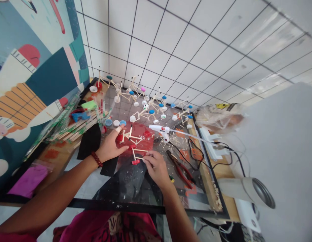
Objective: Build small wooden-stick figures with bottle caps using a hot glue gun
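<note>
My left hand (111, 144) has its thumb and forefinger spread round a stick frame (135, 138) made of pale wooden sticks. The thumb presses on a red bottle cap (132, 147) at the frame's side, and a wrapping shows on one finger. Close beside it, my right hand (156, 164) pinches another stick frame (140, 151), which ends in a red bottle cap (136, 162). Whether the two frames touch cannot be made out. Both lie over a red sheet (143, 129). A white hot glue gun (159, 129) rests just beyond my right hand.
Several stick models (149, 104) with coloured cap wheels stand along the back. Wooden sticks (82, 126) lie in packets at the left. Red-handled pliers (179, 169) and a black cable (178, 149) are at the right. A metal cup (246, 191) lies beyond the tray's right edge (217, 188).
</note>
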The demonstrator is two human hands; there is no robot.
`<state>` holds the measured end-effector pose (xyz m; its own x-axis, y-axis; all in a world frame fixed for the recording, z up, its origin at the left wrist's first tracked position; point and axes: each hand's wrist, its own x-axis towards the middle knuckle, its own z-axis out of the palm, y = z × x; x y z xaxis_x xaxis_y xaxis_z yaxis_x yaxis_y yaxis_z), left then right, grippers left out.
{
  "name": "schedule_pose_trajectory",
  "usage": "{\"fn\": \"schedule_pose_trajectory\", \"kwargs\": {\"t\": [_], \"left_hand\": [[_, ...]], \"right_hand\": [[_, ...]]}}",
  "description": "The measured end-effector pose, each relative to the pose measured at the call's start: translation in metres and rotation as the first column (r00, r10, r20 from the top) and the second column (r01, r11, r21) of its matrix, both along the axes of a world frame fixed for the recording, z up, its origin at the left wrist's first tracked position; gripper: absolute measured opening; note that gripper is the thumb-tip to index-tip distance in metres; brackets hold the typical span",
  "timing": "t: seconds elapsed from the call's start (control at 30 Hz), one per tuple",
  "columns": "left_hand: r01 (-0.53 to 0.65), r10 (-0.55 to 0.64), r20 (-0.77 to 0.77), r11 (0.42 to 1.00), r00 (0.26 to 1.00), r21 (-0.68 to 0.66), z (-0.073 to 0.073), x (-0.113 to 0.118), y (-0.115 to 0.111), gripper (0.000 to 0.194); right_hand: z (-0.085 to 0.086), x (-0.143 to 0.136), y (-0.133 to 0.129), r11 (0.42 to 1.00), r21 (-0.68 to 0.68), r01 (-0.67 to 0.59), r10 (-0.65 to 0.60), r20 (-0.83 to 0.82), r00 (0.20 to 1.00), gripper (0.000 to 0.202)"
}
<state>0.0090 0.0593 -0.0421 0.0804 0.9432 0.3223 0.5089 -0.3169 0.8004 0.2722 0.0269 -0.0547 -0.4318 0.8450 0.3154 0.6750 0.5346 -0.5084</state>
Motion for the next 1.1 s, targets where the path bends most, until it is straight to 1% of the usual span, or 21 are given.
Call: {"fn": "schedule_pose_trajectory", "kwargs": {"t": [0.13,0.27,0.37,0.43,0.5,0.57,0.63,0.67,0.7,0.73,0.77,0.8,0.87,0.97,1.03,1.1], "left_hand": [[0.052,-0.052,-0.004,0.998,0.999,-0.022,0.002,-0.001,-0.002,0.093],[0.099,-0.100,-0.039,0.994,0.994,-0.035,0.000,-0.002,-0.004,0.099],[0.102,-0.104,-0.063,0.994,0.993,-0.047,0.000,-0.002,-0.004,0.100],[0.094,-0.099,-0.071,0.993,0.993,-0.064,0.004,-0.001,-0.003,0.103],[0.058,-0.064,-0.063,0.994,0.996,-0.096,0.012,-0.001,-0.007,0.106],[-0.030,0.023,-0.055,0.990,0.998,-0.135,0.023,-0.002,-0.017,0.105],[-0.159,0.151,-0.068,0.976,0.986,-0.149,0.032,-0.002,-0.037,0.097],[-0.232,0.224,-0.068,0.963,0.972,-0.136,0.035,-0.001,-0.048,0.088],[-0.270,0.263,-0.075,0.955,0.962,-0.119,0.037,0.002,-0.060,0.080],[-0.278,0.270,-0.090,0.956,0.959,-0.097,0.037,0.006,-0.071,0.072],[-0.253,0.244,-0.119,0.965,0.963,-0.073,0.036,0.011,-0.080,0.066],[-0.206,0.195,-0.153,0.977,0.969,-0.054,0.034,0.018,-0.088,0.064],[-0.154,0.145,-0.211,0.988,0.967,-0.026,0.028,0.034,-0.094,0.069],[-0.120,0.107,-0.265,0.992,0.958,-0.033,0.020,0.053,-0.087,0.086],[-0.114,0.098,-0.273,0.992,0.957,-0.044,0.017,0.059,-0.079,0.097],[-0.120,0.097,-0.270,0.990,0.958,-0.070,0.014,0.062,-0.073,0.102]], "right_hand": [[-0.003,0.005,0.005,1.000,0.020,0.018,-0.018,0.007,1.000,0.022],[-0.005,0.010,0.006,0.998,0.028,0.052,-0.052,-0.015,0.999,0.027],[-0.005,0.011,0.004,0.995,0.031,0.099,-0.099,-0.027,0.995,0.024],[-0.003,0.011,0.003,0.995,0.033,0.093,-0.093,-0.010,0.996,0.022],[0.002,0.010,0.003,0.997,0.032,0.065,-0.066,0.025,0.998,0.023],[0.009,0.011,0.005,0.999,0.024,0.028,-0.029,0.074,0.997,0.024],[0.016,0.012,0.008,1.000,0.016,-0.008,0.006,0.117,0.993,0.025],[0.018,0.012,0.010,1.000,0.012,-0.026,0.024,0.133,0.991,0.025],[0.020,0.013,0.012,0.999,0.007,-0.044,0.042,0.144,0.989,0.024],[0.022,0.013,0.014,0.998,0.001,-0.063,0.062,0.149,0.987,0.024],[0.022,0.013,0.016,0.997,-0.009,-0.083,0.083,0.153,0.985,0.022],[0.022,0.012,0.018,0.995,-0.019,-0.102,0.103,0.156,0.982,0.021],[0.020,0.011,0.020,0.992,-0.029,-0.125,0.128,0.155,0.980,0.017],[0.017,0.011,0.022,0.990,-0.016,-0.137,0.138,0.140,0.981,0.017],[0.015,0.013,0.023,0.989,-0.008,-0.147,0.147,0.125,0.981,0.017],[0.014,0.016,0.024,0.988,-0.006,-0.154,0.154,0.106,0.982,0.017]]}}
